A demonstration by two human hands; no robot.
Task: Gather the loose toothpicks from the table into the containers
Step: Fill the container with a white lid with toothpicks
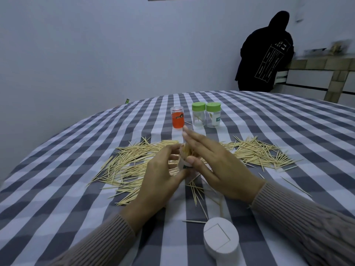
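Note:
Loose toothpicks lie in two heaps on the checked tablecloth, a left heap (132, 162) and a right heap (259, 152). My left hand (161, 173) grips a small white container (184, 163) packed with toothpicks (187, 150), held above the middle of the table. My right hand (217, 164) has its fingers straight along the bundle of toothpicks, thumb resting against the container. Behind stand a red container (177, 120) and two clear jars with green lids, the left jar (198, 115) and the right jar (213, 115).
A white oval lid (221, 239) lies near the table's front edge. Single toothpicks (196, 194) are scattered between it and my hands. A person in a black hoodie (265, 54) stands at a counter beyond the far right of the table (57, 198).

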